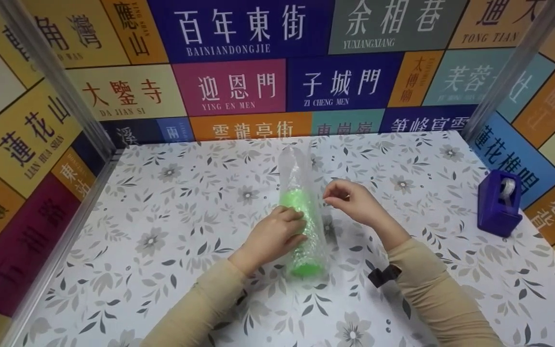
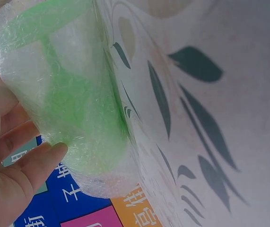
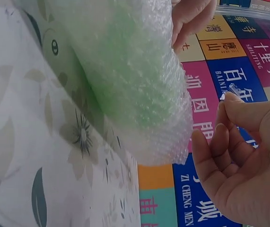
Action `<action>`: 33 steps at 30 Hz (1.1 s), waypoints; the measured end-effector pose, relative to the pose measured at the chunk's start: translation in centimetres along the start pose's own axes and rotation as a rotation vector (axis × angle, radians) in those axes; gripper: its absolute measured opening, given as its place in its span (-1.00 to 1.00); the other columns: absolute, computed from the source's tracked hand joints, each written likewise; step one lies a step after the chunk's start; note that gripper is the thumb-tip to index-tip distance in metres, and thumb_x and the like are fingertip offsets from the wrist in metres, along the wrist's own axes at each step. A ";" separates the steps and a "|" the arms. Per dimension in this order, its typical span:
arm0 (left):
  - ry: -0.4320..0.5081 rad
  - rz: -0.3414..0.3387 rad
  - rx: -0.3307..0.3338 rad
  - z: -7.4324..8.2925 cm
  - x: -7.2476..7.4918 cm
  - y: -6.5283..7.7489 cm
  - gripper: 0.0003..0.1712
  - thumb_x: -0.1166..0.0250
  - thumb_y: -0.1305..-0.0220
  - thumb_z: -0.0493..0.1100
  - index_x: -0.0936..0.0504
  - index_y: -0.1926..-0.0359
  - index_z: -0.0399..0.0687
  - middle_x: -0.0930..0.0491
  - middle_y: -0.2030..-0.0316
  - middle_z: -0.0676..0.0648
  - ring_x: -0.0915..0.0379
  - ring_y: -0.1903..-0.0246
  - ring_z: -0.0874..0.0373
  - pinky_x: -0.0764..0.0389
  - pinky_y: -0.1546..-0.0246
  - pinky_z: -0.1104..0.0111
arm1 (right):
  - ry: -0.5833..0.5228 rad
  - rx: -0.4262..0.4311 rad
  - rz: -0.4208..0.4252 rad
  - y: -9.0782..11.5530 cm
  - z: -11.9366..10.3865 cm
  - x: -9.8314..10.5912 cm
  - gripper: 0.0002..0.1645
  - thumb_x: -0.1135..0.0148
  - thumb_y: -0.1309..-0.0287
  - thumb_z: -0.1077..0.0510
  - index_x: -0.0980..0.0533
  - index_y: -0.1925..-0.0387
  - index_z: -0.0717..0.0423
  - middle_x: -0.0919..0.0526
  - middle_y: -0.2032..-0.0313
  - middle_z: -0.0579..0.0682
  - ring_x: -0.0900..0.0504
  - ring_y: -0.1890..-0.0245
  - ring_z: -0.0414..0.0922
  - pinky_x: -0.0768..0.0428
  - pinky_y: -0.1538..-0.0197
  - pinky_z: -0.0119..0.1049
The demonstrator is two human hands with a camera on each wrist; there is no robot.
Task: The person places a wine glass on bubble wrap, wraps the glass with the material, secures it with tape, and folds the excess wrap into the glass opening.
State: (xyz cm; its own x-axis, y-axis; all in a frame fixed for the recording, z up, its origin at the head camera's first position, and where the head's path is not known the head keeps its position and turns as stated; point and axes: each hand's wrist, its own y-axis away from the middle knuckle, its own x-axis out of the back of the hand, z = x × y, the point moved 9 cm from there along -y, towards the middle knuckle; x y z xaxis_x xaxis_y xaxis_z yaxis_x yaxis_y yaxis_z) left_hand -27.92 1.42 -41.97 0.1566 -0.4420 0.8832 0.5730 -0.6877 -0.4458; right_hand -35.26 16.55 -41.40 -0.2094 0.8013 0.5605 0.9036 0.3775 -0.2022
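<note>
**Bubble wrap (image 1: 295, 166) round a green object (image 1: 313, 243), held down on a patterned table**

The wrapped object lies on the floral table surface (image 1: 200, 202), roughly mid-table, its length running away from the person. The left hand (image 1: 273, 234) curls over its left side, fingers across the top, holding it. The right hand (image 1: 355, 201) is just to the right, apart from the wrap, thumb and finger pinched narrow on a small clear piece (image 3: 232, 90), probably tape. A purple tape dispenser (image 1: 499, 205) stands at the right edge of the table.

The bundle looks light, though its weight cannot be judged for certain. Its outside should feel soft and springy, a little slick, and liable to roll or unwrap if let go. Whether the object beneath is fragile is a guess; a gentle hold round the green part seems best, since the far end looks like loose, collapsible film with little inside it.

Layers of plastic blur the green shape, so what it is cannot be told. Its underside is out of sight, as is the edge of the wrap. The left wrist view cuts off part of the left hand, and the clear piece is too small and glassy to make out fully.
</note>
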 end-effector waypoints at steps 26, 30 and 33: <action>-0.002 0.026 -0.048 0.3 0.3 -0.2 -0.83 -0.37 -0.26 -0.08 -0.70 0.24 -0.08 -0.63 0.04 -0.08 -0.45 0.07 -0.01 -0.54 0.00 0.29 | 0.245 0.144 -0.154 -2.6 -2.8 -4.0 -0.94 -0.34 -0.22 0.23 -0.58 0.32 0.05 -0.58 0.40 -0.10 -0.49 0.37 -0.13 -0.48 0.26 -0.22; -0.009 0.022 -0.045 0.3 0.3 -0.2 -0.80 -0.37 -0.26 -0.07 -0.71 0.21 -0.09 -0.63 0.04 -0.07 -0.45 0.07 0.01 -0.54 0.00 0.30 | 0.297 0.196 -0.153 -2.8 -3.1 -4.4 -0.91 -0.36 -0.18 0.25 -0.57 0.36 0.04 -0.59 0.43 -0.10 -0.51 0.36 -0.11 -0.51 0.24 -0.17; -0.002 0.022 -0.040 0.4 0.4 -0.2 -0.81 -0.37 -0.26 -0.08 -0.70 0.21 -0.09 -0.63 0.03 -0.08 -0.46 0.05 0.00 -0.55 -0.03 0.30 | 0.320 0.223 -0.154 -2.8 -3.3 -4.6 -0.90 -0.37 -0.16 0.26 -0.57 0.38 0.05 -0.59 0.43 -0.09 -0.52 0.35 -0.08 -0.52 0.22 -0.13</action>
State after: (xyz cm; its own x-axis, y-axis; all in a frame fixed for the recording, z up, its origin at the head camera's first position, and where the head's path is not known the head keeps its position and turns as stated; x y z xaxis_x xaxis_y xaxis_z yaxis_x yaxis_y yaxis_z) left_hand -27.67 1.59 -41.52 0.1704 -0.4563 0.8733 0.5370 -0.7001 -0.4706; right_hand -35.61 10.30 -40.79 -0.1771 0.5563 0.8119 0.7606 0.6009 -0.2458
